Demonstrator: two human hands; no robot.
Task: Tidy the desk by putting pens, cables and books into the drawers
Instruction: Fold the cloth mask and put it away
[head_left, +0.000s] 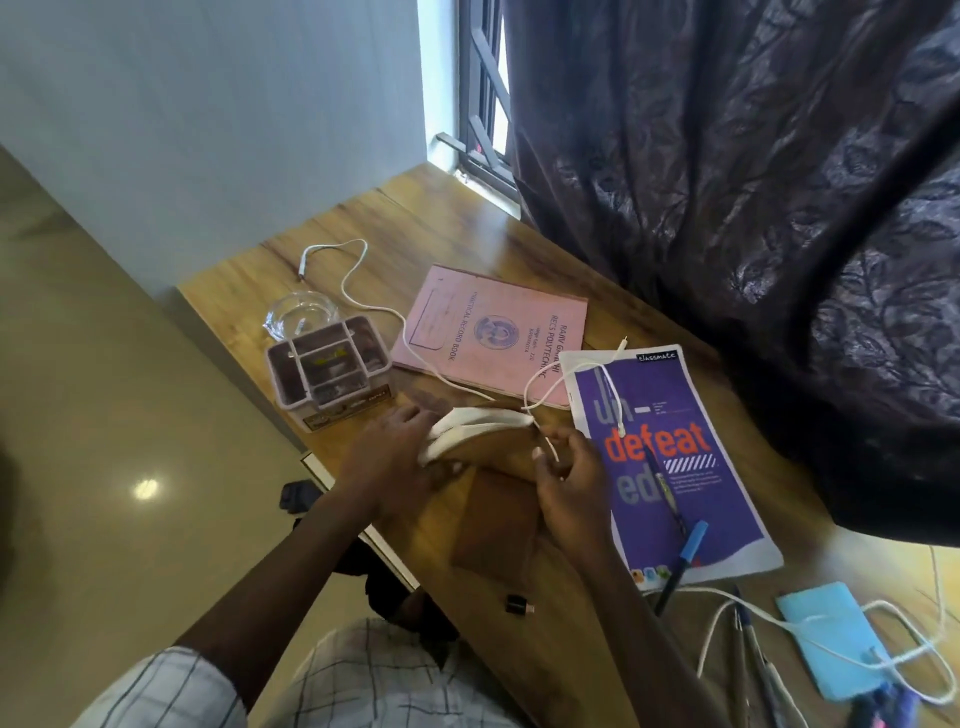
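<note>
A brown-covered book (498, 447) lies partly lifted on the wooden desk (467, 234), white page edges showing. My left hand (400, 462) grips its left side. My right hand (569, 473) curls over its right edge, where a white cable (363, 299) also passes. That cable runs across a pink record book (493, 332) and onto a purple notebook (670, 457). A dark pen (665, 483) and a blue-capped pen (683, 558) lie on the purple notebook. Several more pens (753, 654) lie at the near right.
A grey organiser tray (327, 369) and a clear glass bowl (301, 312) stand at the desk's left edge. A light blue power bank (831, 639) with a looped white cable (909, 660) sits near right. A dark curtain (753, 208) hangs over the far right. A small black adapter (519, 605) lies near me.
</note>
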